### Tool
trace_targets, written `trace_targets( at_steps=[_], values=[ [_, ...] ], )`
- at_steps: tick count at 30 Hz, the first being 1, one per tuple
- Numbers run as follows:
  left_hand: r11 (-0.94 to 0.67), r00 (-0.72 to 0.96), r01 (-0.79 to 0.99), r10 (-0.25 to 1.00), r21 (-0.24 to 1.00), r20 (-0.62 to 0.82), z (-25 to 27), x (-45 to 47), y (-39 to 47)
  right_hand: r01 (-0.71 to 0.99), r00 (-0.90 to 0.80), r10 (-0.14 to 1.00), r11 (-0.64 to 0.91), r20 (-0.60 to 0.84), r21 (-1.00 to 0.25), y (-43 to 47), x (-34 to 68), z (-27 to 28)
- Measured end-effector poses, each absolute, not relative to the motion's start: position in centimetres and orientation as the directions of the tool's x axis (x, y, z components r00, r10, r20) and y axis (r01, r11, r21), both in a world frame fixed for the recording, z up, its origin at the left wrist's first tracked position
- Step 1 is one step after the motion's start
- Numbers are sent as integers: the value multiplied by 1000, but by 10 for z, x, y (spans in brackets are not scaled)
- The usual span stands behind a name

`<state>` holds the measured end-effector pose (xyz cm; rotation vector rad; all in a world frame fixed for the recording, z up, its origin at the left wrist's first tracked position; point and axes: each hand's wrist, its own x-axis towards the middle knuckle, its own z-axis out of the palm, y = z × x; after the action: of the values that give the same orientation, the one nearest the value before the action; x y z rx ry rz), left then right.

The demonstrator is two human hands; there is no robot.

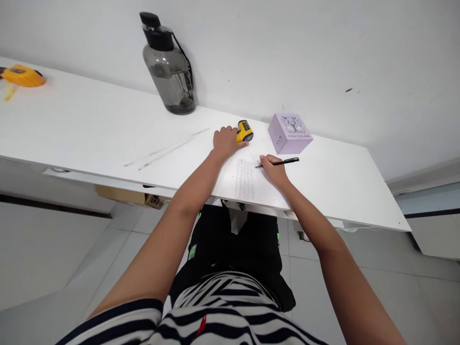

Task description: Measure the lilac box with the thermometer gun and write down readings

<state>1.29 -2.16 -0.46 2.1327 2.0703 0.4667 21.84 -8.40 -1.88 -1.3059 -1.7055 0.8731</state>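
My left hand [225, 140] is closed around the near-left side of a yellow and black tape measure [245, 132], its thumb along the lower edge. In my right hand [274, 171] is a black pen [287, 161], its tip pointing left onto a white sheet of paper [246, 184]. Rows of small handwriting cover the paper, too small to read. Just behind my right hand stands a lilac tea box [290, 134] with a printed tree design on top.
A large grey water bottle [168, 72] stands against the wall on the left. At the far left lies an orange, blurred tool [23, 75]. The narrow white desk [89, 124] bears dark streaks. Below it a cardboard box [124, 194] shows.
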Motion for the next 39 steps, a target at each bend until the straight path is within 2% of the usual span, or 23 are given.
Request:
trace_targets(
  at_steps=[17,31,39],
  values=[
    [-34,-1,951,994,308,113,-2,15,-23,466,-174,975,205,139,-861,-85,217,-18],
    [-38,3,951,994,307,112,-4,14,-20,465,-120,978,206,169,-861,-85,216,-20],
    [-32,-2,954,994,298,111,-4,14,-20,454,-144,977,205,155,-867,-84,217,-19]
  ],
)
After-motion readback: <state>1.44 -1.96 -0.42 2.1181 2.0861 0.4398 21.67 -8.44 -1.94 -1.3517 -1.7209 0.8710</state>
